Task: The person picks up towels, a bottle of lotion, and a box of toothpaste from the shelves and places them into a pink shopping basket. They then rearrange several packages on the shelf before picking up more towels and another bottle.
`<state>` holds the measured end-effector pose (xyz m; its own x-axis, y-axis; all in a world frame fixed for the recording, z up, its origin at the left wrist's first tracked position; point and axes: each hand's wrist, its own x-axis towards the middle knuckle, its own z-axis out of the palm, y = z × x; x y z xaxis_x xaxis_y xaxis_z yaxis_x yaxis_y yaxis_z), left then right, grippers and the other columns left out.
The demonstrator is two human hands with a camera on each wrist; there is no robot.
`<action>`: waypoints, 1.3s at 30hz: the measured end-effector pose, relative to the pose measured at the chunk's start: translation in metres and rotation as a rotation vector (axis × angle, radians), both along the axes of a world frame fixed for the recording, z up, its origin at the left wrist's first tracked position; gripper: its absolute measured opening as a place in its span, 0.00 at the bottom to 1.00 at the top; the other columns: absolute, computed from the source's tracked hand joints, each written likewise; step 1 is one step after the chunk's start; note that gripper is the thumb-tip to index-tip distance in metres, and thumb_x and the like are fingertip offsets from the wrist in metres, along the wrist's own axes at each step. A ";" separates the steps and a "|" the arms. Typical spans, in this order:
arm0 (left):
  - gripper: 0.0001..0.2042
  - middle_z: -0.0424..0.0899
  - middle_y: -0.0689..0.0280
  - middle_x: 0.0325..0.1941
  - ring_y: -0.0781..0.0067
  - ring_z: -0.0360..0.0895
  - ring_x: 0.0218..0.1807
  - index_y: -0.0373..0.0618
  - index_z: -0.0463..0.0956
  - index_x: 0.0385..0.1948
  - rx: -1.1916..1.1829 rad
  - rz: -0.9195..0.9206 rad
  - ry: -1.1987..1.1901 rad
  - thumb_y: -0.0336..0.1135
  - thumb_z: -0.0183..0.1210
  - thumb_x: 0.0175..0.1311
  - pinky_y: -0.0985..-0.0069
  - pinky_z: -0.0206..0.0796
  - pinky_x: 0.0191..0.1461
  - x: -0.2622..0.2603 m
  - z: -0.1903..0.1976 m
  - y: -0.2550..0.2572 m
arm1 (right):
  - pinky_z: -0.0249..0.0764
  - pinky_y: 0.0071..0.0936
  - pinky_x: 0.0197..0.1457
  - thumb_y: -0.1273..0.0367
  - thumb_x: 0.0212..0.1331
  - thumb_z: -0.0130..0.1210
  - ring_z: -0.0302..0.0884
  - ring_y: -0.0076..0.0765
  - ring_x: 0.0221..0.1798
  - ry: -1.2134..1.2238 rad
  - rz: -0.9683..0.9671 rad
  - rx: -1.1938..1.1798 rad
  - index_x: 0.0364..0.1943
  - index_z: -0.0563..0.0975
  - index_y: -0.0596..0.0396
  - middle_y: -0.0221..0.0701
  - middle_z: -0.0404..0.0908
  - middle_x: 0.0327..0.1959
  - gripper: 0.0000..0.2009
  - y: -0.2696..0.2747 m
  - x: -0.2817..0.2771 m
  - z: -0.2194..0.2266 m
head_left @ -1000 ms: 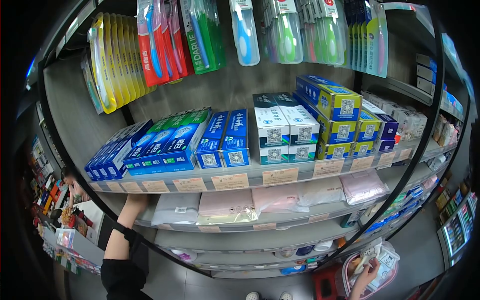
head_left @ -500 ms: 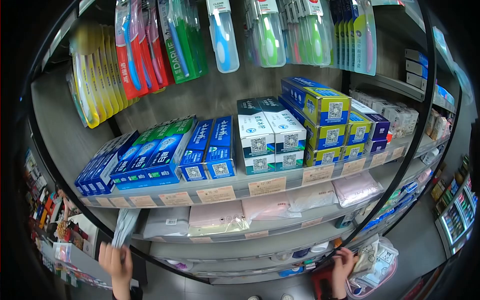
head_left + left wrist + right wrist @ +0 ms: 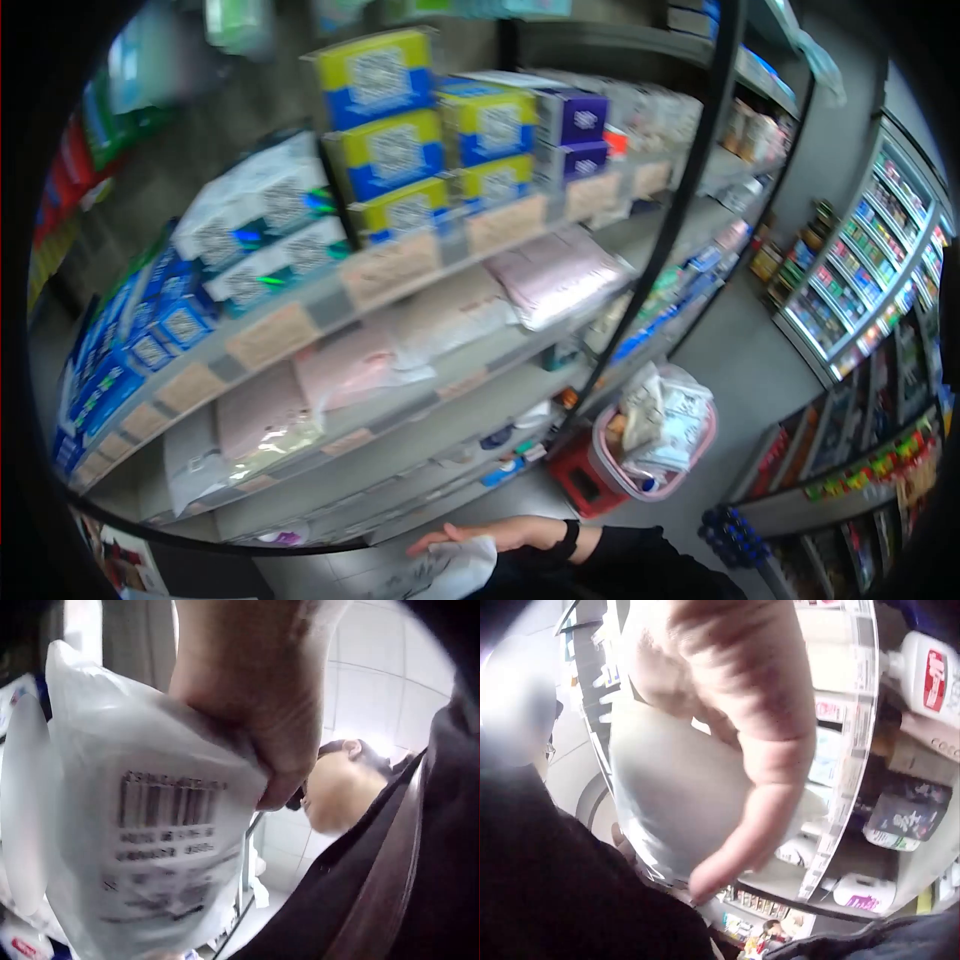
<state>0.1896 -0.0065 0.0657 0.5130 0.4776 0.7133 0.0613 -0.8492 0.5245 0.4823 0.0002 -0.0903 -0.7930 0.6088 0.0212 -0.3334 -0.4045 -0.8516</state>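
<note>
A pale, soft plastic packet (image 3: 165,817) with a barcode label fills much of the left wrist view. My left hand (image 3: 251,682) grips its upper edge; in the head view that hand is out of sight. From the lower right, my right hand (image 3: 490,535) reaches in with a black band at the wrist, at the white packet (image 3: 450,570) low in the frame. Seen from the right wrist, the right hand (image 3: 742,712) holds the smooth pale plastic (image 3: 682,787), one digit laid along its face.
Toothpaste boxes (image 3: 395,150) stand stacked on the shelf, above a row of wrapped pink and white packets (image 3: 555,275). A pink-rimmed basket (image 3: 710,435) with bagged goods sits on a red stool (image 3: 585,480). Glass-door coolers (image 3: 865,250) stand farther right.
The head view has swung right and tilted. My left hand drew a plastic packet from the lower shelf's left end, then left the view. My right hand has moved from beside the basket to the packet.
</note>
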 end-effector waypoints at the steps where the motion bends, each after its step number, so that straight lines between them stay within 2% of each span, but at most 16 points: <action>1: 0.12 0.66 0.65 0.21 0.64 0.66 0.21 0.47 0.66 0.16 -0.067 -0.079 0.081 0.25 0.64 0.47 0.69 0.58 0.25 0.022 -0.006 0.004 | 0.65 0.29 0.62 0.42 0.71 0.31 0.67 0.31 0.61 0.008 0.055 -0.112 0.68 0.62 0.52 0.32 0.69 0.62 0.34 -0.001 0.015 0.023; 2: 0.11 0.66 0.65 0.19 0.64 0.65 0.21 0.46 0.67 0.15 -0.127 -0.158 0.161 0.24 0.64 0.45 0.68 0.58 0.25 0.044 -0.011 0.007 | 0.76 0.27 0.52 0.40 0.69 0.33 0.74 0.31 0.54 0.019 0.113 -0.221 0.68 0.63 0.48 0.32 0.68 0.62 0.33 -0.006 0.028 0.033; 3: 0.11 0.66 0.65 0.18 0.64 0.65 0.20 0.46 0.69 0.14 -0.183 -0.235 0.242 0.23 0.64 0.43 0.68 0.58 0.25 0.063 -0.018 0.010 | 0.76 0.27 0.52 0.40 0.69 0.33 0.74 0.31 0.54 0.023 0.083 -0.239 0.68 0.63 0.48 0.32 0.68 0.62 0.33 -0.015 0.036 0.026; 6: 0.07 0.69 0.63 0.19 0.61 0.68 0.23 0.44 0.76 0.20 -0.290 -0.445 0.426 0.22 0.65 0.42 0.65 0.62 0.29 0.098 -0.031 0.016 | 0.55 0.24 0.69 0.65 0.63 0.57 0.60 0.25 0.66 -0.093 -0.312 -0.109 0.63 0.68 0.50 0.29 0.67 0.62 0.24 -0.034 0.070 -0.017; 7: 0.08 0.71 0.61 0.22 0.58 0.70 0.26 0.44 0.76 0.23 -0.318 -0.450 0.481 0.22 0.66 0.42 0.64 0.63 0.32 0.117 -0.027 0.019 | 0.55 0.25 0.70 0.76 0.54 0.59 0.59 0.26 0.67 -0.194 -0.409 -0.100 0.63 0.68 0.50 0.28 0.67 0.62 0.29 -0.041 0.082 -0.024; 9: 0.11 0.77 0.61 0.31 0.56 0.74 0.35 0.44 0.78 0.35 -0.525 -0.458 0.674 0.28 0.65 0.47 0.63 0.66 0.41 0.133 -0.028 0.021 | 0.53 0.26 0.71 0.76 0.53 0.59 0.58 0.29 0.68 -0.283 -0.587 -0.045 0.64 0.66 0.50 0.30 0.66 0.64 0.31 -0.064 0.104 -0.026; 13: 0.24 0.81 0.62 0.34 0.62 0.80 0.39 0.47 0.74 0.51 -0.514 -0.309 0.710 0.26 0.68 0.50 0.69 0.70 0.45 0.152 -0.078 0.025 | 0.48 0.31 0.76 0.81 0.48 0.58 0.50 0.41 0.76 -0.755 -1.061 0.186 0.72 0.55 0.51 0.40 0.55 0.74 0.42 -0.107 0.142 -0.034; 18: 0.17 0.81 0.61 0.34 0.63 0.80 0.38 0.43 0.77 0.45 -0.621 -0.163 0.608 0.24 0.66 0.51 0.71 0.70 0.44 0.168 -0.112 0.015 | 0.54 0.34 0.74 0.83 0.47 0.56 0.58 0.49 0.73 -1.182 -1.380 0.181 0.72 0.55 0.53 0.46 0.62 0.70 0.42 -0.156 0.194 -0.035; 22: 0.15 0.82 0.61 0.34 0.67 0.80 0.37 0.41 0.78 0.42 -0.714 -0.105 0.514 0.21 0.63 0.50 0.73 0.69 0.43 0.180 -0.120 0.008 | 0.49 0.36 0.76 0.84 0.46 0.58 0.47 0.46 0.78 -1.304 -1.664 0.101 0.74 0.45 0.53 0.49 0.55 0.73 0.49 -0.191 0.238 0.003; 23: 0.14 0.82 0.61 0.34 0.68 0.80 0.37 0.41 0.78 0.41 -0.709 -0.093 0.483 0.20 0.63 0.50 0.74 0.68 0.42 0.182 -0.121 0.006 | 0.58 0.37 0.72 0.84 0.46 0.57 0.59 0.50 0.73 -1.485 -1.757 0.305 0.75 0.40 0.50 0.51 0.63 0.68 0.51 -0.199 0.252 0.003; 24: 0.14 0.82 0.61 0.34 0.68 0.80 0.37 0.41 0.78 0.41 -0.715 -0.093 0.484 0.20 0.63 0.50 0.74 0.68 0.42 0.184 -0.122 0.005 | 0.67 0.34 0.64 0.85 0.46 0.56 0.73 0.51 0.62 -1.474 -1.775 0.251 0.75 0.39 0.48 0.48 0.74 0.59 0.52 -0.217 0.273 -0.013; 26: 0.13 0.82 0.61 0.34 0.68 0.79 0.36 0.39 0.78 0.40 -0.686 -0.053 0.487 0.19 0.62 0.51 0.75 0.68 0.41 0.187 -0.125 0.003 | 0.73 0.32 0.56 0.85 0.45 0.55 0.80 0.49 0.50 -1.419 -1.890 0.214 0.71 0.55 0.50 0.45 0.81 0.48 0.43 -0.220 0.282 0.024; 28: 0.13 0.83 0.61 0.34 0.68 0.78 0.35 0.39 0.78 0.39 -0.691 -0.048 0.467 0.19 0.61 0.50 0.75 0.67 0.41 0.190 -0.130 0.001 | 0.73 0.31 0.54 0.86 0.44 0.53 0.81 0.48 0.49 -1.625 -1.687 0.344 0.57 0.72 0.57 0.44 0.81 0.45 0.29 -0.232 0.303 0.032; 29: 0.13 0.83 0.60 0.34 0.68 0.78 0.35 0.39 0.78 0.39 -0.675 -0.036 0.447 0.19 0.61 0.50 0.75 0.67 0.41 0.192 -0.132 0.000 | 0.74 0.36 0.51 0.86 0.42 0.50 0.79 0.55 0.47 -1.605 -1.699 0.276 0.43 0.79 0.59 0.46 0.82 0.42 0.20 -0.233 0.305 0.034; 32: 0.12 0.83 0.60 0.33 0.68 0.78 0.34 0.39 0.78 0.39 -0.662 -0.017 0.417 0.19 0.61 0.51 0.75 0.67 0.40 0.197 -0.135 -0.002 | 0.75 0.37 0.50 0.87 0.39 0.49 0.80 0.54 0.45 -1.573 -1.504 0.273 0.40 0.80 0.59 0.45 0.83 0.37 0.20 -0.237 0.320 0.012; 39: 0.12 0.82 0.60 0.31 0.68 0.78 0.33 0.40 0.78 0.39 -0.644 0.024 0.431 0.19 0.61 0.51 0.74 0.67 0.40 0.206 -0.136 -0.007 | 0.77 0.33 0.44 0.85 0.38 0.52 0.83 0.48 0.38 -1.493 -1.411 0.281 0.32 0.83 0.58 0.42 0.84 0.31 0.15 -0.240 0.329 0.002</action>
